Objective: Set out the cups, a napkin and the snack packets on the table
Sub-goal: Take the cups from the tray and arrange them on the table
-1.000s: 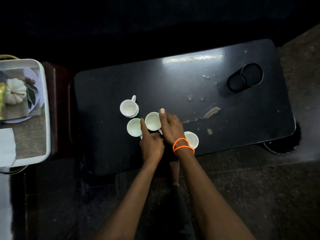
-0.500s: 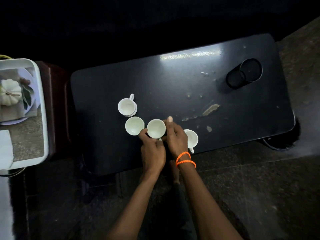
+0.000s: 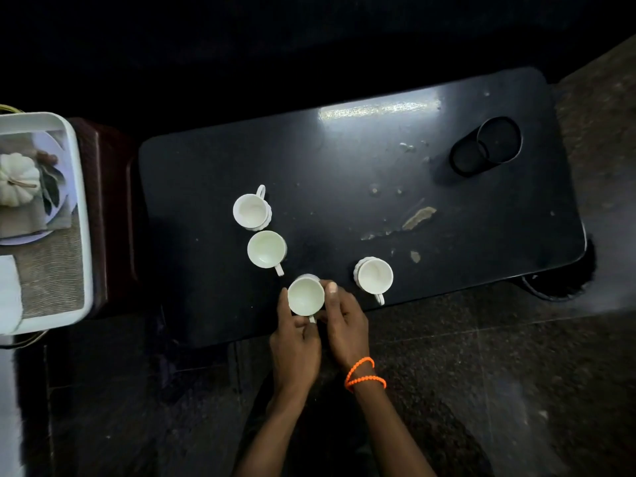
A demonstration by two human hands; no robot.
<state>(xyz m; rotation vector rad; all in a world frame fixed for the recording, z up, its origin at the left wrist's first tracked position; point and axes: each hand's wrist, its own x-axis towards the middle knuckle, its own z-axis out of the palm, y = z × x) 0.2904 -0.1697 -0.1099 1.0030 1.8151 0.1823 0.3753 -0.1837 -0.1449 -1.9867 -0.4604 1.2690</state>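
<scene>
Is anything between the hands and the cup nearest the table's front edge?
Nothing visible. The left hand and right hand already cradle that cup from either side, fingers on its wall. The other three cups stand apart from it.

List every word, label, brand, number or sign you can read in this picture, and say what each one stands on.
No readable text anywhere in this view.
The four white cups, such as the held cup, are plain.
The black table shows only scuffs and glare.
The tray at the left carries a picture of a pumpkin, without legible lettering.
The orange bracelet bears none.
</scene>
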